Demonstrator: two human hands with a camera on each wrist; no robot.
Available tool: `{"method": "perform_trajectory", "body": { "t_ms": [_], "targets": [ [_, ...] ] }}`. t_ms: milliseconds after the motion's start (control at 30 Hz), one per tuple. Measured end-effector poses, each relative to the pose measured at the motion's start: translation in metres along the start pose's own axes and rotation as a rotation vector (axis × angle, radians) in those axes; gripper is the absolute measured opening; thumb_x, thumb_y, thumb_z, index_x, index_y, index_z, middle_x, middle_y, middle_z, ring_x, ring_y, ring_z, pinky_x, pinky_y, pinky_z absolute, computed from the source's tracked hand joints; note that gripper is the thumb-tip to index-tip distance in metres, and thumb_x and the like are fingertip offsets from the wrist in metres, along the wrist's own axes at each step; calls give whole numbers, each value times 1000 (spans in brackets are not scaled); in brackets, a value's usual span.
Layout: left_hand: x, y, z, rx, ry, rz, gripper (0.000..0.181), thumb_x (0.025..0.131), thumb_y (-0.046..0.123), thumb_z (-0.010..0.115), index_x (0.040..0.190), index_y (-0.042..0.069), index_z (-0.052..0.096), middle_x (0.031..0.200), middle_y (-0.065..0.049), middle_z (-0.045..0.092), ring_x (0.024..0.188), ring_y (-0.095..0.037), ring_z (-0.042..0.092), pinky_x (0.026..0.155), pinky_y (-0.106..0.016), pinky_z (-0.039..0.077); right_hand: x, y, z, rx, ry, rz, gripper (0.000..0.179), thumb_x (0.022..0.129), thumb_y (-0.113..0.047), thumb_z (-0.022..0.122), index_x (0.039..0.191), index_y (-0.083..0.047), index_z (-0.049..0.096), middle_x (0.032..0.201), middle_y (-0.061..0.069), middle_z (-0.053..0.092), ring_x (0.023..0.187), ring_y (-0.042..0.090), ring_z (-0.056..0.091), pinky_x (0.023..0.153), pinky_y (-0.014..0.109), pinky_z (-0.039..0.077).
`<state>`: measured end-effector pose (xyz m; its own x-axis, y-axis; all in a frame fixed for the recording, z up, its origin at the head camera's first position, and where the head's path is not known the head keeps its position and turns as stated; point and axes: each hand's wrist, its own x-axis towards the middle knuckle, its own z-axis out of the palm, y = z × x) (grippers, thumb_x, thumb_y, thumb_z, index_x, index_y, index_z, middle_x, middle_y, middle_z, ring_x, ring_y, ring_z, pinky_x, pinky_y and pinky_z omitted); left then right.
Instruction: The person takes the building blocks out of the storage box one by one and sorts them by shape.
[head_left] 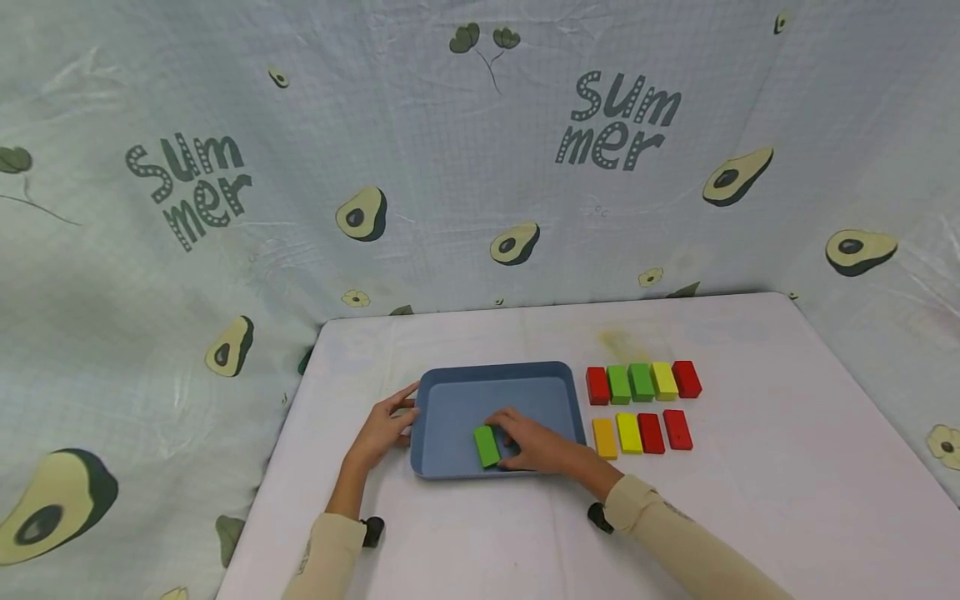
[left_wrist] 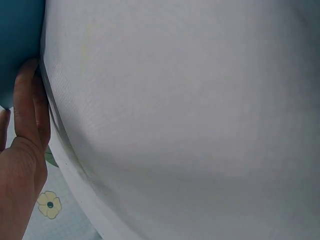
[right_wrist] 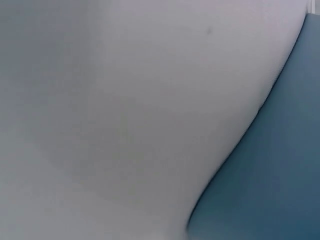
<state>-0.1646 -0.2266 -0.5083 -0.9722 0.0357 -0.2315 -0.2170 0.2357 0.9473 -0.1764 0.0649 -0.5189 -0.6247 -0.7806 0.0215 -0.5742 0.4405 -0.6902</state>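
A blue-grey tray [head_left: 457, 400] lies on the table. In the head view my left hand [head_left: 380, 435] rests against its left edge; the left wrist view shows that hand [left_wrist: 26, 130] with nearly straight fingers touching the side of the tray [left_wrist: 17, 40]. Over the tray's front part, my right hand [head_left: 534, 443] pinches a green block [head_left: 487, 447] by its two ends, fingertips at the far end and thumb at the near end. The right wrist view holds only the tray's side [right_wrist: 270, 175] and the table, with no hand visible.
Right of the tray stand two rows of blocks. The far row has red [head_left: 597, 386], green [head_left: 618, 384], yellow [head_left: 663, 381] ones; the near row has orange [head_left: 604, 438], yellow [head_left: 629, 432] and red [head_left: 651, 433]. A patterned curtain [head_left: 435, 167] hangs behind the white table [head_left: 487, 542].
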Motion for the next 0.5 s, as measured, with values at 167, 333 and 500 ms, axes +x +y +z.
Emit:
{"method": "perform_trajectory", "body": {
  "t_ms": [167, 333, 500],
  "targets": [
    [1, 0, 0, 7, 7, 0, 54, 93, 7, 55, 144, 10, 40, 127, -24, 46, 98, -29, 58, 65, -38, 55, -6, 4, -6, 33, 12, -8, 60, 83, -13, 72, 135, -5, 43, 124, 7, 44, 93, 9, 51, 80, 22, 46],
    [3, 0, 1, -8, 13, -24, 53, 93, 7, 56, 144, 13, 42, 126, -22, 47, 100, -31, 57, 67, -38, 54, -13, 4, -15, 76, 17, 20, 60, 84, -13, 71, 136, -6, 42, 120, 4, 46, 92, 12, 51, 80, 24, 46],
    [3, -1, 1, -1, 25, -35, 53, 93, 7, 56, 143, 15, 43, 126, -21, 48, 100, -30, 58, 67, -38, 54, -20, 5, -25, 102, 19, 40, 61, 84, -14, 71, 138, -9, 40, 123, 4, 45, 93, 14, 52, 80, 26, 47]
  ]
}}
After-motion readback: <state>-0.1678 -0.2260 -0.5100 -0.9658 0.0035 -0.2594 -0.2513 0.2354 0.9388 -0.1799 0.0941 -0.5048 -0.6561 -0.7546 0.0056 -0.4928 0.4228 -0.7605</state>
